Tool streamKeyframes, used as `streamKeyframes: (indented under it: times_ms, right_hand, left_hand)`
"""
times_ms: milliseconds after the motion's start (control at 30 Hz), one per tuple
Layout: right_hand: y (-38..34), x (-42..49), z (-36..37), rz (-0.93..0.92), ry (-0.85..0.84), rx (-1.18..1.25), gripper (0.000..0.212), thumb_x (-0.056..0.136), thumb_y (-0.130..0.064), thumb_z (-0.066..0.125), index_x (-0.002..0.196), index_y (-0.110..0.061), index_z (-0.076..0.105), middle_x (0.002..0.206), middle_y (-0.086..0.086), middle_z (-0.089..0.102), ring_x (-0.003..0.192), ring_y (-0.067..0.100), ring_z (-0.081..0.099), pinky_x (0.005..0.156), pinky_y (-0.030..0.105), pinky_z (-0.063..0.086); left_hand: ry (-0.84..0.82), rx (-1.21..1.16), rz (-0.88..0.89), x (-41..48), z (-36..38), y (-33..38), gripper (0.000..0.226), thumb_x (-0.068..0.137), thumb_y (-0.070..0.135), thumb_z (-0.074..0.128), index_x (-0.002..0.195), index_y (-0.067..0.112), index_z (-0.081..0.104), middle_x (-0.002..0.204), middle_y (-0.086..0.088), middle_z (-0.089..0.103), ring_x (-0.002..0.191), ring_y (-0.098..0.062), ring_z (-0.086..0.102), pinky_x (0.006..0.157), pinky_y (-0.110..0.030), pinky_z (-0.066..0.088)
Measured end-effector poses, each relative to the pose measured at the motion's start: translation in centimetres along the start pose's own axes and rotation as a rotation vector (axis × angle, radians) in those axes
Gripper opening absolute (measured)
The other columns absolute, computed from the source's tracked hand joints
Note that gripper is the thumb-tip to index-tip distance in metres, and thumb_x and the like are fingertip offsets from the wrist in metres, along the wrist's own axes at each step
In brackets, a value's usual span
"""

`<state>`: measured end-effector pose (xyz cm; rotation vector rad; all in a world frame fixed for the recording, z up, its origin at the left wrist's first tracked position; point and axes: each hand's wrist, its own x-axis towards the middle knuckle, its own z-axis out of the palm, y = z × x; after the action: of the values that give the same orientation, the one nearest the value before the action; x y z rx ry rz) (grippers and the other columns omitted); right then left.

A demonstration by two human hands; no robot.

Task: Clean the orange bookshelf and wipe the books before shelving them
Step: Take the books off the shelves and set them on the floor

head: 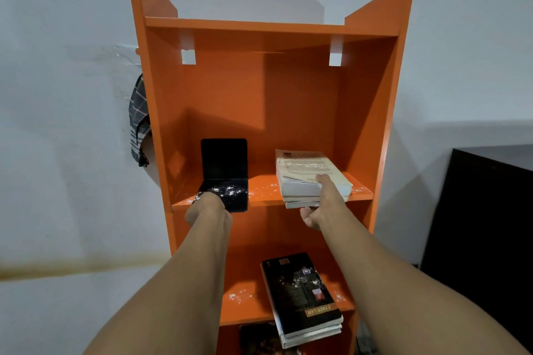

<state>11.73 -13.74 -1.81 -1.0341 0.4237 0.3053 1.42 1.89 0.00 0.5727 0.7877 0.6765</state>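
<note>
The orange bookshelf (294, 101) stands against a white wall. On its upper shelf a black L-shaped bookend (225, 164) stands at the left, its base speckled with white dust. My left hand (209, 207) grips the front of that base. At the right of the same shelf lies a stack of pale books (305, 179), overhanging the front edge. My right hand (320, 204) holds the stack, thumb on top and fingers under it. White dust dots the shelf board between the bookend and the stack.
On the lower shelf a black "Cyber Law" book (300, 294) tops another stack, with white dust beside it. A checked cloth (139, 121) hangs at the bookshelf's left side. A black cabinet (487, 233) stands to the right.
</note>
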Motion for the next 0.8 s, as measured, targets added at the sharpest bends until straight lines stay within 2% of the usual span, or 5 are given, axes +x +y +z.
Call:
streamKeyframes:
  times_ms: [100, 233, 333, 567, 800]
  right_hand:
    - [0.2, -0.3, -0.1, -0.018, -0.015, 0.083, 0.060, 0.070, -0.034, 0.081, 0.117, -0.015, 0.049, 0.101, 0.010, 0.062, 0.079, 0.025, 0.063, 0.054, 0.034, 0.051]
    - [0.8, -1.0, -0.2, -0.033, -0.096, 0.253, 0.061, 0.067, -0.022, 0.079, 0.121, -0.016, 0.050, 0.107, 0.014, 0.065, 0.085, 0.035, 0.069, 0.072, 0.053, 0.058]
    - [0.8, -1.6, -0.8, -0.044, -0.110, 0.304, 0.060, 0.066, -0.014, 0.079, 0.119, -0.015, 0.051, 0.108, 0.016, 0.065, 0.086, 0.038, 0.069, 0.068, 0.059, 0.057]
    - [0.8, -4.6, -4.3, -0.074, -0.123, 0.321, 0.057, 0.071, -0.009, 0.077, 0.120, -0.015, 0.048, 0.106, 0.017, 0.065, 0.084, 0.039, 0.069, 0.068, 0.060, 0.057]
    - [1.3, -8.7, -9.3, -0.090, -0.174, 0.337, 0.054, 0.072, -0.011, 0.077, 0.118, -0.020, 0.050, 0.107, 0.013, 0.067, 0.090, 0.035, 0.069, 0.076, 0.059, 0.057]
  left_hand:
    - [0.068, -0.098, -0.074, 0.7, 0.1, 0.0, 0.032, 0.096, 0.002, 0.050, 0.128, 0.002, 0.051, 0.093, -0.013, 0.057, 0.077, -0.029, 0.058, 0.068, -0.029, 0.056]
    - [0.110, -0.125, -0.091, 0.3, 0.4, 0.6, 0.036, 0.095, 0.001, 0.052, 0.132, 0.001, 0.050, 0.112, -0.016, 0.062, 0.101, -0.033, 0.064, 0.089, -0.049, 0.056]
    - [0.117, -0.098, -0.118, -0.5, 0.3, 0.8, 0.039, 0.097, 0.000, 0.047, 0.136, 0.001, 0.047, 0.123, -0.019, 0.061, 0.114, -0.038, 0.061, 0.093, -0.057, 0.051]
    - [0.028, -0.075, -0.083, -4.2, -1.1, -0.7, 0.041, 0.096, -0.001, 0.053, 0.136, -0.002, 0.044, 0.127, -0.022, 0.058, 0.117, -0.036, 0.059, 0.096, -0.056, 0.050]
    - [0.015, -0.080, 0.030, -11.3, -3.3, -2.3, 0.036, 0.096, -0.006, 0.046, 0.132, -0.003, 0.048, 0.117, -0.020, 0.060, 0.107, -0.036, 0.064, 0.090, -0.054, 0.054]
